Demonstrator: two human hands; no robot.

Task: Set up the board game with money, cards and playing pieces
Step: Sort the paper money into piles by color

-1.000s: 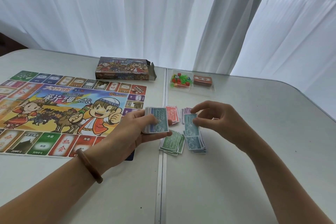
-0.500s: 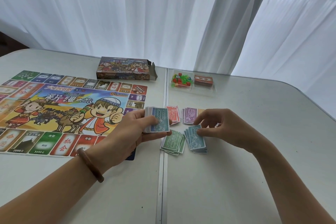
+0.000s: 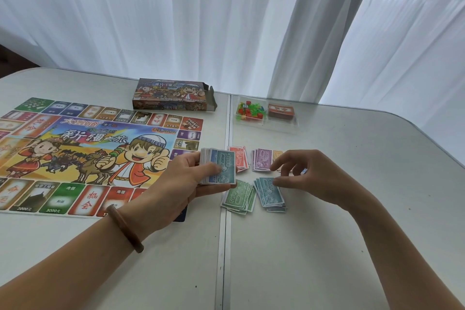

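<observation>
Tabletop (image 3: 327, 246); left hand (image 3: 186, 181) grips money stack (image 3: 221, 166); right hand (image 3: 309, 176) at teal pile (image 3: 270, 194).

Brown, perhaps wooden bangle (image 3: 125, 229) on the bare left wrist.

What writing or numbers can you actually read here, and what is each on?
"1000": top note of held stack
"500": green pile
"新疆之旅": board centre
"机会": red square
"3000元": green square
Box, purple notes: too blurred.

green pile (image 3: 239, 197), teal pile (image 3: 270, 195), purple pile (image 3: 263, 160), red pile (image 3: 242, 158). board (image 3: 83, 148): cartoon print, multicolour border. surface (image 3: 377, 148) off-white. bracelet (image 3: 124, 230) brown.
</observation>
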